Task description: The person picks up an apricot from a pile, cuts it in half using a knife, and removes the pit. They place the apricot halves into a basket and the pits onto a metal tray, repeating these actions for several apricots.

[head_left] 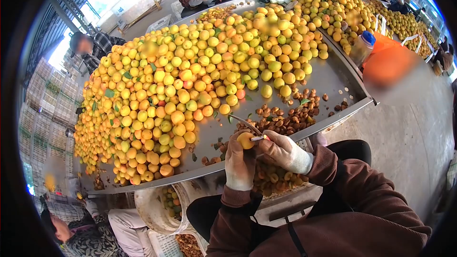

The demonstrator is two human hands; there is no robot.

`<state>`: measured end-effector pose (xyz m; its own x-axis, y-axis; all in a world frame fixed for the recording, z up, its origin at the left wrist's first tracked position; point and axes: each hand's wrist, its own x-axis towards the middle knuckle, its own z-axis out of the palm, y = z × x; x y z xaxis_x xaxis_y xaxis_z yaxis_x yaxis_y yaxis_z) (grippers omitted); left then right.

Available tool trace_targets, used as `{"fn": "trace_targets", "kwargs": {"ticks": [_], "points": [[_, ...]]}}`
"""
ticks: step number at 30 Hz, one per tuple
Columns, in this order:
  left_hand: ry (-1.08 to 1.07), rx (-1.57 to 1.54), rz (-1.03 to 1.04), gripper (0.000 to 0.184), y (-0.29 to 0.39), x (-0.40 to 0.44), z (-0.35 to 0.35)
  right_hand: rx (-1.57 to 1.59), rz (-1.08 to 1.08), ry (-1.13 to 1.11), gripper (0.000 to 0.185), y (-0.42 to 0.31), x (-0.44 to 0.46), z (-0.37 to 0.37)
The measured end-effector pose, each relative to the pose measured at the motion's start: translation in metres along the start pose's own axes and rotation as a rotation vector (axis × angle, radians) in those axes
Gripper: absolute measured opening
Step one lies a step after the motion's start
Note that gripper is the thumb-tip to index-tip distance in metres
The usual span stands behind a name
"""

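My left hand [239, 164], in a white glove, is closed round a yellow-orange apricot [245, 141] above the table's near edge. Closed beside it, my gloved right hand [287, 153] grips a small hand tool [257, 138] with a metal part against the apricot. A thin curved strip [244, 123] rises just beyond the fingers; whether it belongs to the tool I cannot tell. A large heap of whole apricots [190, 71] covers much of the metal table [328, 76]. Brown apricot stones [290, 116] lie in a pile just past my hands.
Below the table edge, halved apricots [276, 178] fill a container by my knees. A white bucket [154, 207] and a crate of brown stones [188, 245] stand left. Right are a blue-lidded bottle [363, 47] and an orange bag [388, 59]. Several people sit around the table.
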<state>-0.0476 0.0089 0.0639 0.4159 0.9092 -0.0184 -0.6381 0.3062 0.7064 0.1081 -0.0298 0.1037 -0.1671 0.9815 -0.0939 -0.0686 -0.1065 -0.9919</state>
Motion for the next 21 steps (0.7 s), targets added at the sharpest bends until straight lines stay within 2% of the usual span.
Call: {"fn": "trace_targets", "kwargs": {"ticks": [2, 4, 7, 9, 10, 11, 13, 14, 17, 19, 21], "points": [[0.015, 0.015, 0.028, 0.055, 0.001, 0.000, 0.003, -0.004, -0.027, 0.017, 0.035, 0.004, 0.003, 0.001], [0.033, 0.204, 0.099, 0.058, 0.002, -0.001, 0.003, -0.004, -0.052, 0.032, 0.035, 0.010, 0.005, 0.004], [0.055, 0.304, 0.108, 0.059, 0.001, -0.006, -0.004, -0.017, -0.054, 0.054, 0.036, 0.014, 0.005, 0.010], [0.060, 0.439, 0.152, 0.056, 0.002, -0.010, -0.004, -0.253, -0.309, 0.120, 0.034, 0.011, -0.001, 0.013], [0.069, 0.569, 0.175, 0.053, 0.005, -0.011, -0.005, -0.269, -0.273, 0.127, 0.033, 0.013, -0.002, 0.014], [0.074, 0.578, 0.211, 0.053, 0.009, -0.012, -0.008, -0.299, -0.247, 0.116, 0.032, 0.011, -0.004, 0.014], [-0.057, 0.610, 0.140, 0.050, 0.015, -0.013, -0.012, -0.319, -0.238, 0.140, 0.031, 0.010, -0.006, 0.017], [-0.085, 0.513, 0.115, 0.053, 0.018, -0.014, -0.008, -0.323, -0.260, 0.134, 0.031, 0.008, -0.008, 0.017], [-0.120, 0.521, 0.044, 0.052, 0.022, -0.015, -0.012, -0.369, -0.206, 0.142, 0.033, 0.007, -0.010, 0.016], [-0.144, 0.572, 0.060, 0.050, 0.024, -0.012, -0.011, -0.364, -0.170, 0.169, 0.034, 0.011, -0.011, 0.017], [-0.139, 0.583, 0.180, 0.046, 0.025, -0.010, -0.002, -0.364, -0.260, 0.204, 0.037, 0.016, -0.006, 0.023]]}}
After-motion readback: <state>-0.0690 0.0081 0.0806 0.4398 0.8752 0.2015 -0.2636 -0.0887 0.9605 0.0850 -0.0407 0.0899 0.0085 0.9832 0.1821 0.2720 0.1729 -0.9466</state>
